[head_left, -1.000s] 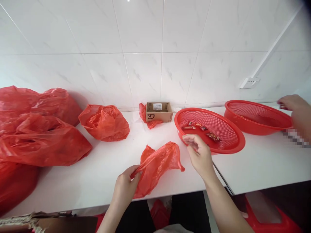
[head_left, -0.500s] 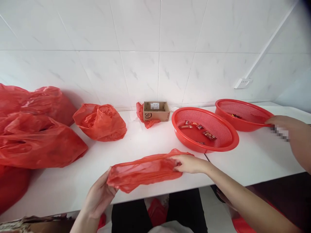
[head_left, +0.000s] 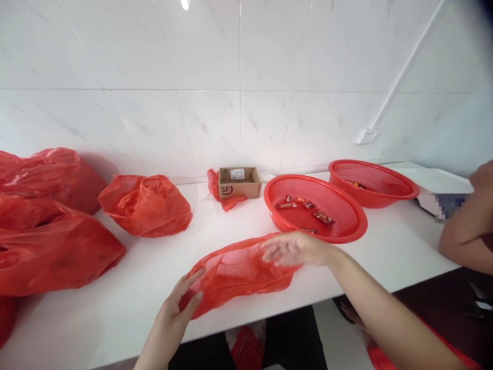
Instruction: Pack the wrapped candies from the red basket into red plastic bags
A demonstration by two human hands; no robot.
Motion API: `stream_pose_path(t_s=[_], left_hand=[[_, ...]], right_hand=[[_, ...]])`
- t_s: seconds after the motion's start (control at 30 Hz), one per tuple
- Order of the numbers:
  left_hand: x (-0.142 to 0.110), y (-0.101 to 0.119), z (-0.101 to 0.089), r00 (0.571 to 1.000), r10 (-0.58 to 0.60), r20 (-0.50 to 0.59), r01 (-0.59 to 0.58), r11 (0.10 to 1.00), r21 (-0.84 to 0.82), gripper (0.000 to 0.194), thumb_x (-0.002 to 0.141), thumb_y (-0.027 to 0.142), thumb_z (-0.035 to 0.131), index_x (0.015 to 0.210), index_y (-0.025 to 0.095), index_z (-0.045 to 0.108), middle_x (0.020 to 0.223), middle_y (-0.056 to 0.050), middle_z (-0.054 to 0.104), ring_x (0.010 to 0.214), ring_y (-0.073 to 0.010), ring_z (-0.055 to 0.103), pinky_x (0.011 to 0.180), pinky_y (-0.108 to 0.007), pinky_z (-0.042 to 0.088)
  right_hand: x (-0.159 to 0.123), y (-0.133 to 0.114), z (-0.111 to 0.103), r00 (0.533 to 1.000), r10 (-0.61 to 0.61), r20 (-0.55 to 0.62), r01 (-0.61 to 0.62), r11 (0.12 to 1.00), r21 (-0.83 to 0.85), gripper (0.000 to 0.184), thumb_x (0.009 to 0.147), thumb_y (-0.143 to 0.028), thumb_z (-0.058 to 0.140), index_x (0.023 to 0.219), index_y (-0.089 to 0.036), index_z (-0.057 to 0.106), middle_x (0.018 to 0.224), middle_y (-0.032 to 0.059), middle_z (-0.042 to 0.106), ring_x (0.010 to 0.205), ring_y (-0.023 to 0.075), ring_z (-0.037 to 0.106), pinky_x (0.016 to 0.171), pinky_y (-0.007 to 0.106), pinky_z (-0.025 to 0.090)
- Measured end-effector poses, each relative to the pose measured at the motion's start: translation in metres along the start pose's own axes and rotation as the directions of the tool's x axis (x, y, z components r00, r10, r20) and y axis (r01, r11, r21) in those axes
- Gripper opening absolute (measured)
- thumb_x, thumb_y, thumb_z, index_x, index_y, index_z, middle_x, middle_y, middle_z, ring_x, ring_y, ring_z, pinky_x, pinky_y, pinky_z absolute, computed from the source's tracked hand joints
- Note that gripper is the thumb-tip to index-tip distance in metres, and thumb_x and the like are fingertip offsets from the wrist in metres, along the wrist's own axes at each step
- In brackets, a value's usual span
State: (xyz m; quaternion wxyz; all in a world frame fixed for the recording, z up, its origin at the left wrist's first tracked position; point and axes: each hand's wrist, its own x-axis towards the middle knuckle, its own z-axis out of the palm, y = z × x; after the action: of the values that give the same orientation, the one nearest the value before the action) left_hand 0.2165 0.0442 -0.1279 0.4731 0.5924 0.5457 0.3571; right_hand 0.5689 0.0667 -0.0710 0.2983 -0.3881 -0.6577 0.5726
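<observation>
A thin red plastic bag (head_left: pixel 239 280) lies spread near the table's front edge, its mouth gaping. At its left end, my left hand (head_left: pixel 177 303) has thumb and fingers apart, touching the film on either side of the rim. My right hand (head_left: pixel 298 249), slightly blurred, is over the bag's right end with its fingers spread and nothing held in them. Just behind that hand stands a red perforated basket (head_left: pixel 346 228) with several small wrapped snacks (head_left: pixel 323 218) on its bottom.
Filled red bags (head_left: pixel 57 252) crowd the left, beside a smaller crumpled red bag (head_left: pixel 154 210). A small cardboard box (head_left: pixel 241 191) stands by the wall. Right are another red basket (head_left: pixel 385 200), a white flat-topped device (head_left: pixel 431 180) and another person's arm (head_left: pixel 462 241).
My right hand has come out of the bag's mouth and opened. My left hand has shifted, its fingers now spread at the rim. The other person's hand has left the far basket.
</observation>
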Motion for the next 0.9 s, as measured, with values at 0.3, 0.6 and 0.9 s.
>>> stream_pose_path(t_s=[0.3,0.6,0.9], left_hand=[[-0.011,0.02,0.004,0.999,-0.052,0.008,0.053,0.995,-0.08,0.05,0.078,0.055,0.063,0.125,0.037,0.064,0.141,0.0,0.056,0.14,-0.0301,0.035,0.117,-0.048,0.02],[-0.004,0.006,-0.019,0.992,-0.123,-0.009,0.123,0.992,-0.018,0.057,0.074,0.059,0.066,0.125,0.034,0.065,0.137,0.001,0.06,0.139,-0.0272,0.037,0.117,-0.039,0.018],[-0.014,0.02,-0.001,0.967,-0.25,0.039,0.248,0.902,-0.352,0.055,0.071,0.051,0.072,0.121,0.026,0.068,0.135,-0.005,0.061,0.128,-0.0348,0.051,0.097,-0.044,0.05]], right_hand=[[-0.016,-0.013,-0.044,0.953,0.112,-0.282,-0.193,0.941,-0.278,0.056,0.083,-0.044,0.065,0.135,-0.027,0.054,0.125,0.0089,0.064,0.114,0.0271,0.06,0.092,0.041,0.049],[0.002,0.02,-0.072,0.905,0.293,-0.307,-0.424,0.588,-0.689,0.07,0.064,-0.04,0.079,0.129,-0.026,0.061,0.117,0.0122,0.065,0.091,0.027,0.066,0.075,0.034,0.048],[0.027,0.042,-0.05,0.875,0.154,-0.459,-0.453,0.594,-0.665,0.069,0.068,-0.007,0.072,0.132,-0.027,0.057,0.092,0.0069,0.067,0.066,0.0187,0.063,0.068,0.035,0.05]])
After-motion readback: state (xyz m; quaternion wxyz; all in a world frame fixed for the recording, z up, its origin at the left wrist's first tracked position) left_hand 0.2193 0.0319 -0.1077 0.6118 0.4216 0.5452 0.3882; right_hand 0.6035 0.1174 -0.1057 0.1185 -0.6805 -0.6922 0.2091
